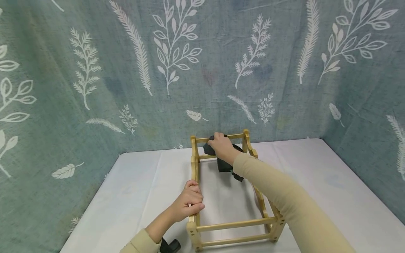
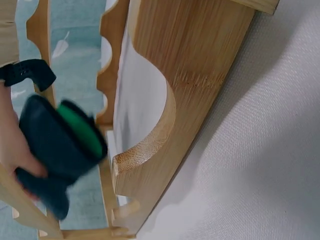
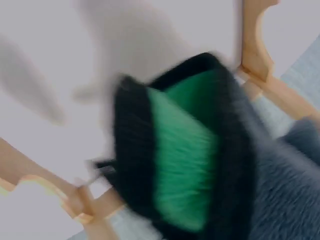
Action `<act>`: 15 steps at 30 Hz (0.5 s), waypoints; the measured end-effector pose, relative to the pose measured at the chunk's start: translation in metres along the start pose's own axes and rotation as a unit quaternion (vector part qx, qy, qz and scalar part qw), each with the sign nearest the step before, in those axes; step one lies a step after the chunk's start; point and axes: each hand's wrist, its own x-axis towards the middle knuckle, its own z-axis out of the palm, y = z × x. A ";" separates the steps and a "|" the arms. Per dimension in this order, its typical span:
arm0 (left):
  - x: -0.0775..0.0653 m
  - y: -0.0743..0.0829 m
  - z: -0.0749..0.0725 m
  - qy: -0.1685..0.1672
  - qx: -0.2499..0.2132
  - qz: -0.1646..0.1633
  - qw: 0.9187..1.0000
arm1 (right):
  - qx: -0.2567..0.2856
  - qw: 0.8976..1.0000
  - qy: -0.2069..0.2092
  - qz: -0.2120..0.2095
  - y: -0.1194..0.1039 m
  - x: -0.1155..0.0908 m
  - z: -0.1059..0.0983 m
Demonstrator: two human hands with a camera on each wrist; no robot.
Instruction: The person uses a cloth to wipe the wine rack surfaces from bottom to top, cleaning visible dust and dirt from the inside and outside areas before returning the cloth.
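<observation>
A wooden rack (image 1: 235,225) with scalloped side rails stands on the white-covered table. My left hand (image 1: 188,202) grips its left side rail near the front, thumb on the inner side. Over the rack's far end, my right hand (image 1: 223,147) holds a dark glove (image 1: 224,165) from above. In the right wrist view the glove (image 3: 185,165) is blurred, its wide cuff gaping to show a bright green fleece lining. The left wrist view has the right hand (image 2: 20,145) gripping the narrower part, with the cuff pointing away from the fingers.
White cloth covers the table (image 1: 152,182) around and under the rack. A grey-green curtain (image 1: 209,77) with white leaf prints hangs behind the table and along both sides. A small black device (image 1: 169,246) sits at my left wrist, close to the rack's front left leg.
</observation>
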 end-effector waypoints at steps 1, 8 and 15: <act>0.000 0.000 0.000 0.002 0.000 0.000 1.000 | 0.007 0.999 0.025 -0.029 -0.004 0.001 0.000; -0.001 0.000 0.001 0.007 0.009 0.002 1.000 | -0.023 0.994 0.068 -0.080 -0.011 0.008 -0.001; -0.002 -0.001 0.002 0.008 0.016 -0.005 1.000 | -0.075 0.995 -0.050 0.030 0.017 -0.001 -0.011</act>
